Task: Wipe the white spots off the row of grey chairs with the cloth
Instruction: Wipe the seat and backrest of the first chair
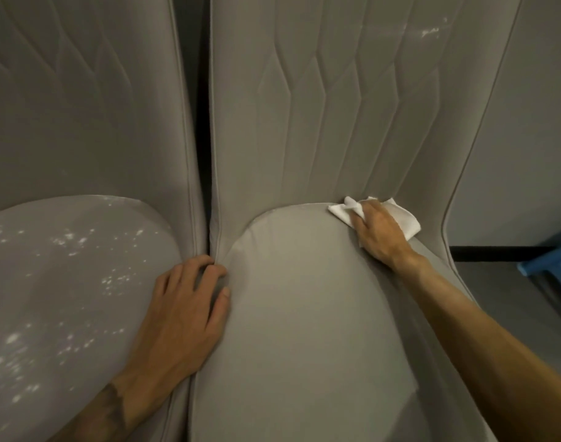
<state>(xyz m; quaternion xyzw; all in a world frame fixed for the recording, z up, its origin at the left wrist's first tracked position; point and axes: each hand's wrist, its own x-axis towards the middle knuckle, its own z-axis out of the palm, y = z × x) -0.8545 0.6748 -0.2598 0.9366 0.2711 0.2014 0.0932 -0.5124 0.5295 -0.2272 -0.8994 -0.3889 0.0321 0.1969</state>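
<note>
The right hand (379, 228) is clamped on the white cloth (406, 218), fingers curled down into it so a fold bunches ahead of them, and presses it at the back right corner of the right chair (304, 314) seat, just where seat meets backrest. That seat looks free of marks, so the wiping here seems close to done. The left hand (180, 314) holds nothing; it rests with fingers loosely bent at the gap between the two seats, bracing on their near edges. The likely slip is leaving this chair too soon: a smear of white spots (430, 32) sits high on its backrest near the upper right edge, easy to miss from this low angle. The left chair (68, 240) seat is thickly speckled, and a bunched, already loaded cloth may smear rather than lift. Rubbing into the crease could also push residue down into it. A blue crate (553, 260) stands on the floor beyond the right edge.
</note>
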